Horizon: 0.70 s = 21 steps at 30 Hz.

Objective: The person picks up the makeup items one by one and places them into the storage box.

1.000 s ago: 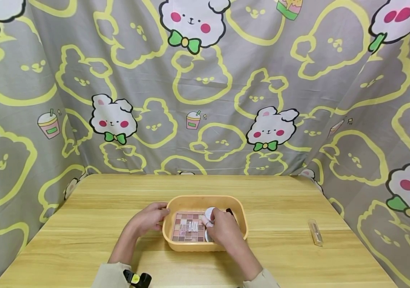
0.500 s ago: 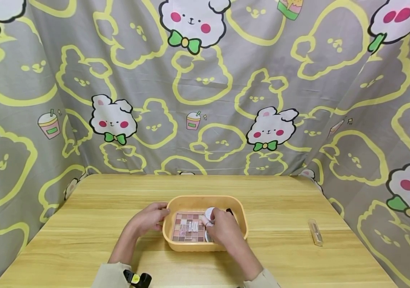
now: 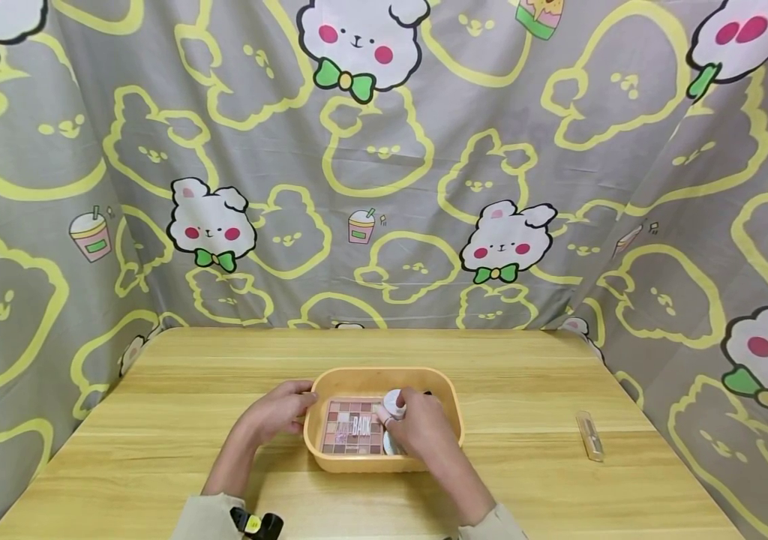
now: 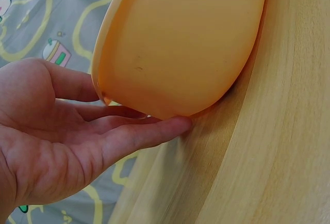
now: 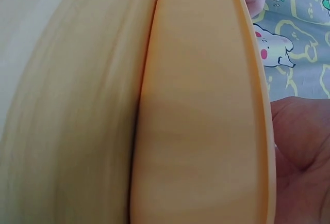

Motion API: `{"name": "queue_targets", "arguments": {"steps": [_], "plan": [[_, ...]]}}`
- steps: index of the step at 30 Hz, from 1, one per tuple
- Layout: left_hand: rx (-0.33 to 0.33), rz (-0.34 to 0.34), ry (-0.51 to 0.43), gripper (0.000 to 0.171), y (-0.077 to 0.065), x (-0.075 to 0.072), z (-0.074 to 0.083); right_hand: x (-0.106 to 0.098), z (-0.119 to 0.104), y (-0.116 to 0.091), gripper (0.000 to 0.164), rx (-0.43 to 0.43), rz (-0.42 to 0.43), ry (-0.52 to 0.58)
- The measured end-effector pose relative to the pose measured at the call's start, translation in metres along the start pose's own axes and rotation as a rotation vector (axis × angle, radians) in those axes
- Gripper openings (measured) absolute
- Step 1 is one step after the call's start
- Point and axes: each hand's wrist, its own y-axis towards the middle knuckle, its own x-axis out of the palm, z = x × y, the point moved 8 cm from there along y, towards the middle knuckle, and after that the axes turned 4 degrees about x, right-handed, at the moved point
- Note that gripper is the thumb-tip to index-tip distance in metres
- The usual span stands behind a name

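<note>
An orange plastic basin (image 3: 370,464) stands on the wooden table. At its left end my left hand (image 3: 279,410) grips the wall, thumb over the rim and fingers along the outside, as the left wrist view also shows. My right hand (image 3: 421,427) reaches inside and pinches a small white round container (image 3: 394,403) between thumb and fingers. Left of that hand lies a flat eyeshadow palette (image 3: 352,427) with "BACK" lettered on it. A pale round item (image 3: 390,444) is partly hidden below the hand. In the right wrist view, the basin wall hides the fingertips.
A slim clear pack (image 3: 590,436) with a small stick-like item lies on the table (image 3: 526,480) to the right. Behind the knuckles a bit of a black item (image 3: 428,394) shows in the basin. A patterned grey curtain (image 3: 384,165) encloses the table's back and sides.
My right hand has shifted slightly in the basin, and the white round container shows more of its side. The black item is now more covered. My left hand stays at the rim.
</note>
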Motion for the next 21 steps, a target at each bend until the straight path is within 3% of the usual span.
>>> {"name": "queue_targets", "arguments": {"steps": [21], "plan": [[-0.016,0.030,-0.007,0.048,0.0012,-0.0030,-0.0034,-0.0065,0.0026,0.0006,0.031,0.008,-0.031,0.073]]}}
